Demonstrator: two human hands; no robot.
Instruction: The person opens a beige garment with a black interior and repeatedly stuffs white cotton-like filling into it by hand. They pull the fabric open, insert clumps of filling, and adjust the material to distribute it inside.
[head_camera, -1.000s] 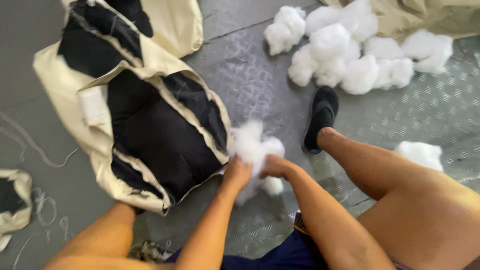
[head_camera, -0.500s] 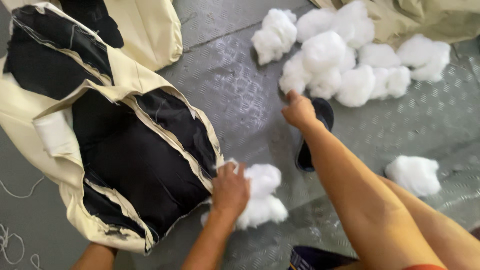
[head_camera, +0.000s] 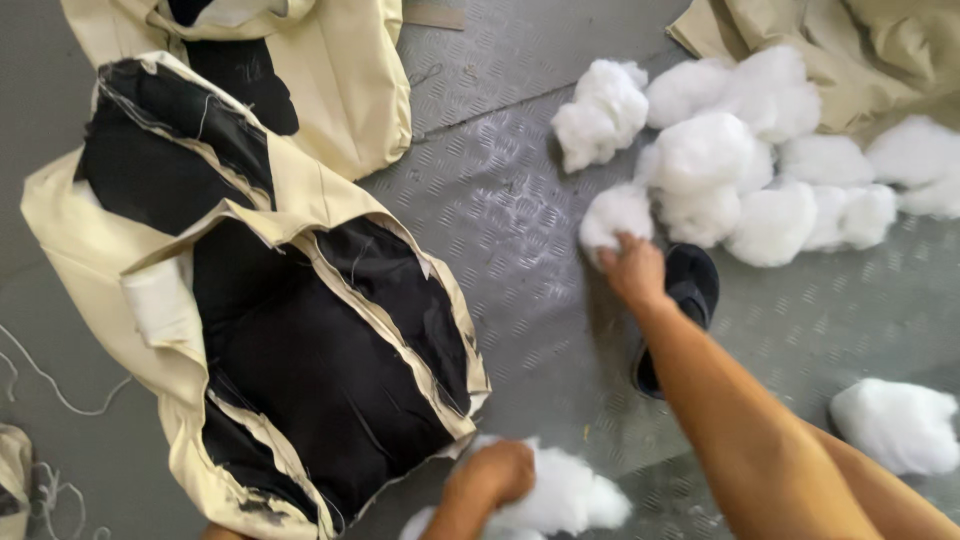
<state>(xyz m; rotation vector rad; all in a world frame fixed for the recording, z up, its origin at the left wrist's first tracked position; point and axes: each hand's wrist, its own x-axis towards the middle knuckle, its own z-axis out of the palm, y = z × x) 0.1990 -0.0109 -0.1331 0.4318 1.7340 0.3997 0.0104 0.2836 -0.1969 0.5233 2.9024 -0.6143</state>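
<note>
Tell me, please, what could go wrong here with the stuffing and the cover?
The right hand grips only the edge of one clump, so it may tear off a wisp or drag neighbouring clumps across the metal floor. The left hand pushes stuffing at the cover's frayed opening; a hard push could split that seam further. Loose threads lie on the floor beside the cover and could get stuffed in as well.

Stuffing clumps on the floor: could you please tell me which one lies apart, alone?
The white clump at lower right, beside the person's leg; the others sit heaped together or under a hand.
</note>
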